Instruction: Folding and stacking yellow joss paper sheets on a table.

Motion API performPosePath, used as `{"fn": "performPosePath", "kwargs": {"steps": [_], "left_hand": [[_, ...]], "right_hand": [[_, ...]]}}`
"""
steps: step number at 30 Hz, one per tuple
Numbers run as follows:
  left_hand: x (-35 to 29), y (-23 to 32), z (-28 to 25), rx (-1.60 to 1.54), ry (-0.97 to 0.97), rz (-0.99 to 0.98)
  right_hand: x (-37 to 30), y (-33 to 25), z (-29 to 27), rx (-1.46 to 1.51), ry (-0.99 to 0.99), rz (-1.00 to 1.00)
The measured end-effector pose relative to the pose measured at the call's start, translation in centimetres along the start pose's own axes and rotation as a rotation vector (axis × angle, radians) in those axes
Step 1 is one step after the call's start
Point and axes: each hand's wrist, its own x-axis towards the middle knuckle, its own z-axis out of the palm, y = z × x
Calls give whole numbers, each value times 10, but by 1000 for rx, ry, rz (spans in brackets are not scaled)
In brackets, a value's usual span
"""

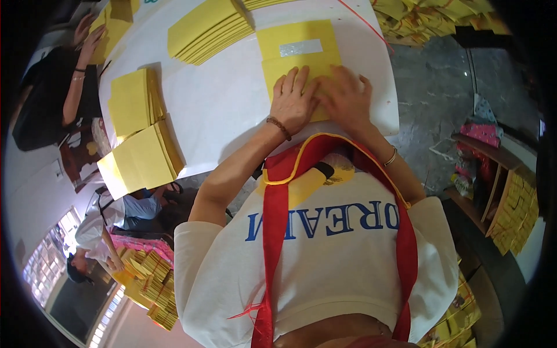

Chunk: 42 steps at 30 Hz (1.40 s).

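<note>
On the white table in front of me lies a yellow paper piece [318, 32] with a crosswise edge or fold and a silvery rectangle [300, 47] on its upper part. My left hand [293, 101] rests on its lower part, fingers stretched out and slightly spread. Beside it, my right hand [350, 101] is over the paper's lower right, smeared by motion, its fingers apart. The two hands meet or nearly meet at the thumbs. Neither grips anything that I can see. The paper's bottom edge is partly hidden under my hands.
A fanned stack of yellow papers [210, 29] lies farther off on the white table [214, 110]. Two more yellow stacks [129, 104] [142, 159] sit at its left edge. At the far left a co-worker's hands [90, 43] touch yellow paper. Yellow bundles [435, 20] are piled at right.
</note>
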Motion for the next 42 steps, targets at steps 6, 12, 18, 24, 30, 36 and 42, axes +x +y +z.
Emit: {"fn": "performPosePath", "kwargs": {"steps": [6,12,18,24,30,36,42], "left_hand": [[1,-13,-10,-278,16,-129],[-20,-17,-38,-125,-49,85],[-31,-28,-32,-40,-148,83],[-3,-4,-21,346,-50,136],[18,-17,-30,148,184,204],[40,-83,-162,328,638,55],[54,-193,-138,531,480,-190]], "right_hand": [[-9,-4,12,117,-198,-183],[-15,-1,9,71,-241,-148],[1,12,4,407,-456,-73],[20,35,2,1283,-119,552],[7,48,14,1249,38,752],[-3,50,19,1342,92,850],[9,51,30,1348,7,779]]}}
